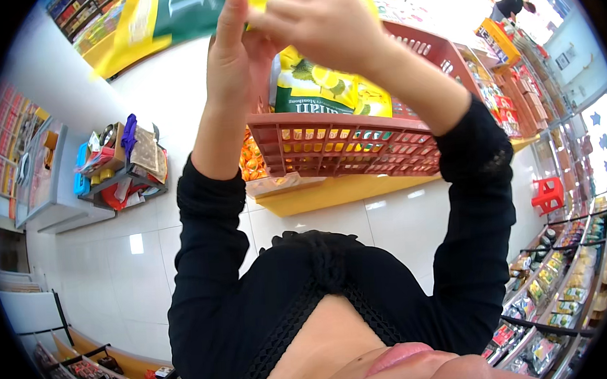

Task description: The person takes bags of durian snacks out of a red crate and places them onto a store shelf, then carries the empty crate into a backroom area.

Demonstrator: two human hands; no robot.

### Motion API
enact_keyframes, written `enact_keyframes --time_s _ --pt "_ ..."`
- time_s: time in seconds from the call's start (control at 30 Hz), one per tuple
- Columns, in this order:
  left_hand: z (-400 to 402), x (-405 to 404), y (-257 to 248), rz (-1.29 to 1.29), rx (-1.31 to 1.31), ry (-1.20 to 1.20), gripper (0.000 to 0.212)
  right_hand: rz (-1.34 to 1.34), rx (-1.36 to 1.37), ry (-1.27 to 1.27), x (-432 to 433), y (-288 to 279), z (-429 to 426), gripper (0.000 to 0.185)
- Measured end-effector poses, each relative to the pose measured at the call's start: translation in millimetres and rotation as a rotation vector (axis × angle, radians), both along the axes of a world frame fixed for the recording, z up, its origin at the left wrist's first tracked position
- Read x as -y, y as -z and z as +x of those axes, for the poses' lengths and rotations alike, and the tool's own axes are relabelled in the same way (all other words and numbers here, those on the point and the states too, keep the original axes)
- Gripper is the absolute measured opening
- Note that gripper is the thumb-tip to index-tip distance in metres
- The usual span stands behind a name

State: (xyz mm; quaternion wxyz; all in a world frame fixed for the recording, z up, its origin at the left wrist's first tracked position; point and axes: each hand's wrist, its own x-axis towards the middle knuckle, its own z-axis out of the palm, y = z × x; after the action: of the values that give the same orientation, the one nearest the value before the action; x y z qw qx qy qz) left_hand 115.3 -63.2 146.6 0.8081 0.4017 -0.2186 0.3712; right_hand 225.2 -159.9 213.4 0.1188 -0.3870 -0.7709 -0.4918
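Observation:
A yellow-and-green snack bag (pixel 189 15), blurred and cut off by the top edge, is up in front of me. My left hand (pixel 232 59) grips its near side, thumb pointing up. Close against the left fingers is my right hand (pixel 326 26), also blurred, with bent fingers over the yellow packaging; its fingertips are partly hidden, so I cannot tell how it holds on. Below both hands is a reddish-brown plastic basket (pixel 347 143) with slotted walls. Inside it lies a similar yellow-and-green bag (pixel 316 88) with fruit pictures, and another yellow bag (pixel 373 101) beside it.
The basket rests over a yellow-edged display stand (pixel 314 196) with orange-wrapped sweets (pixel 252 156). To the left, a small cart (pixel 123 183) carries a cardboard box and cloths. A red stool (pixel 547 196) and goods shelves (pixel 556 289) line the right. A person (pixel 507 8) is far off.

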Motion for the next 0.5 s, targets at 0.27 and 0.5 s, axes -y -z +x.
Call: enact_keyframes --time_s 0.27,0.5 --pt "-65 -2 28 -0.463 0.119 -0.799 0.047 -0.263 -0.265 -0.403 -13 10 -5 0.021" --pt "-225 14 119 -0.416 -0.017 -1.233 0.053 -1.049 -0.306 0.126 -50 82 76 0.035"
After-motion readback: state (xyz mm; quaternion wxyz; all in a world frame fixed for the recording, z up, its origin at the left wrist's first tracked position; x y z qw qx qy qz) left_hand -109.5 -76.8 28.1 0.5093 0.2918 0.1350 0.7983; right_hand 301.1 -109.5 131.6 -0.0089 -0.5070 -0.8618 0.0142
